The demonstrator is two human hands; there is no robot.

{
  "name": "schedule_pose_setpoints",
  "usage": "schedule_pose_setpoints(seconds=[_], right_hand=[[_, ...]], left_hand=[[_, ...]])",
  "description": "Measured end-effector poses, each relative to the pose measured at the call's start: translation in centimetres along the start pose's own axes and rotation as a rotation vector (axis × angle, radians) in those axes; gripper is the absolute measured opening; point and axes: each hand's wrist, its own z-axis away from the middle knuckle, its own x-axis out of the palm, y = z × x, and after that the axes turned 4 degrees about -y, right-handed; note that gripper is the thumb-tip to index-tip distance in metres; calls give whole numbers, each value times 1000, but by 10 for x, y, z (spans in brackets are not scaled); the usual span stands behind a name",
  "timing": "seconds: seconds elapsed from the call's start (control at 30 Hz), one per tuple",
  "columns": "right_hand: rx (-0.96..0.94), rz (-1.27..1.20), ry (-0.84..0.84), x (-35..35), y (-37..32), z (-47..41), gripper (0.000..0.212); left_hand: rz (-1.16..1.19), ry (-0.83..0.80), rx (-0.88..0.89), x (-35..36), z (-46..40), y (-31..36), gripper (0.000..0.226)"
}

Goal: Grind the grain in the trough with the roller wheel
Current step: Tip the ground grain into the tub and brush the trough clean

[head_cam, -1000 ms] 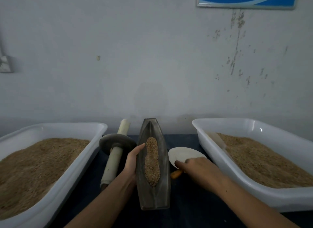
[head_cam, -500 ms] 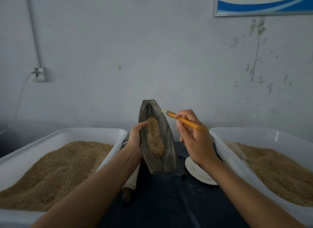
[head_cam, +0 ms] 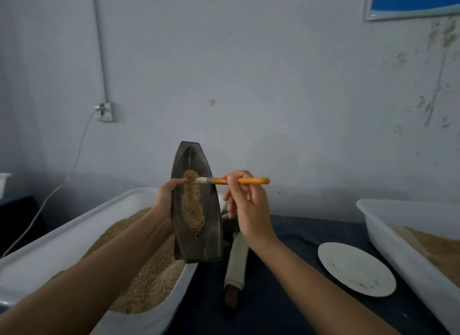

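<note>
A: Item one, trough [head_cam: 196, 210]?
B: Dark, boat-shaped. Lifted off the table [head_cam: 286, 297], tipped up with its far end high, near end over the right rim of the left tub [head_cam: 62, 240].

A: Contents?
B: Grain [head_cam: 192, 205], one narrow strip along the trough's groove.

A: Left hand [head_cam: 165, 202]?
B: Grips the trough's left edge; thumb curled over the rim, fingers hidden behind.

A: Right hand [head_cam: 246, 207]?
B: Pinches a brush [head_cam: 234, 181] by its orange handle, thumb and fingers curled about it. Brush lies level, bristles touching the upper end of the grain strip.

A: Roller [head_cam: 236, 262]?
B: On the table, behind and below the trough, between the two forearms. Pale wrapped handle and dark end show; the wheel is mostly hidden.

A: Other entries?
B: White plate [head_cam: 356, 270] on the table, right of the roller, just beside the right tub [head_cam: 398, 237]. Both tubs white, both holding tan grain. Left tub at the table's left edge, right tub at the right edge. Wall socket [head_cam: 105, 111] with a white cable [head_cam: 74, 165] above the left tub.
</note>
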Motion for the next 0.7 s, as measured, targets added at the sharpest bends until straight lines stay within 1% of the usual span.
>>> schedule_pose_setpoints(seconds=[0.27,0.37,0.47,0.7], right_hand=[[-39,-18,-1,22,16,-27,24],[-31,-25,-42,31,23,-37,25],[-19,9,-76,41,33,-43,25],[-45,30,-63,61,44,-52,25]], left_hand=[[24,15,62,-34,-26,16,21],[-5,27,91,-45,-35,20,23],[-25,61,89,-57,-43,19,22],[-39,125,72,-66,-42,11,20]])
